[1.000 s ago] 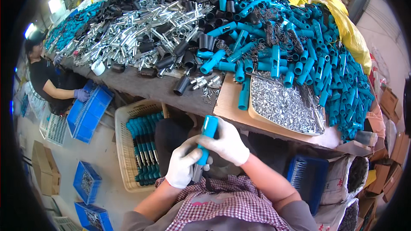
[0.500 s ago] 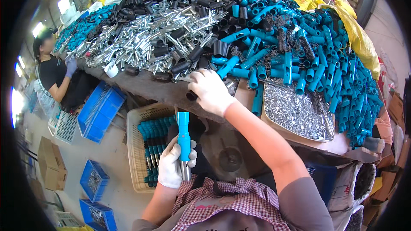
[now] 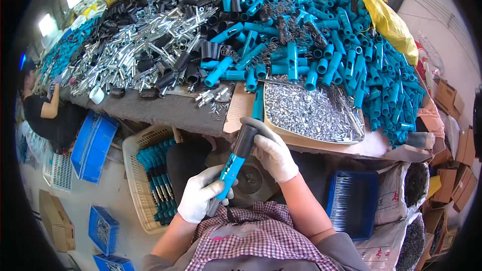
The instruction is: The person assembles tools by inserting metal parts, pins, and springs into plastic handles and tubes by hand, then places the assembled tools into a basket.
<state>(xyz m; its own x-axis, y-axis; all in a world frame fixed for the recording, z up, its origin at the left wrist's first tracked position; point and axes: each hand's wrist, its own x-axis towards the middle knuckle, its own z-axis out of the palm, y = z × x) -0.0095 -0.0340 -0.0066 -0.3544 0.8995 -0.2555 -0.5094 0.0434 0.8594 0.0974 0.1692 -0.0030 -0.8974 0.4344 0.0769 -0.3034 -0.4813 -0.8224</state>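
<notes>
My left hand (image 3: 203, 193), in a white glove, is closed around the lower part of a teal tube (image 3: 232, 168). The tube leans up and to the right, with a grey metal end (image 3: 213, 208) below the hand. At its upper end sits a black sleeve (image 3: 245, 140), which my gloved right hand (image 3: 271, 150) grips from the right. How far the sleeve overlaps the tube I cannot tell. Both hands are in front of my checked apron (image 3: 251, 228), short of the worktable's edge.
Heaped teal tubes (image 3: 346, 65), black sleeves and silver rods (image 3: 130, 55) cover the worktable (image 3: 186, 113). A shallow tray (image 3: 311, 136) of small metal pieces lies near its front edge. A beige basket (image 3: 133, 170) holds teal-and-black assemblies. Blue bin (image 3: 330, 206) stands right. Co-workers sit around.
My right hand has moved from the pile's edge to the tube's upper end, bringing a black sleeve. My left hand has tilted the tube rightward. The view has swung to the right.
</notes>
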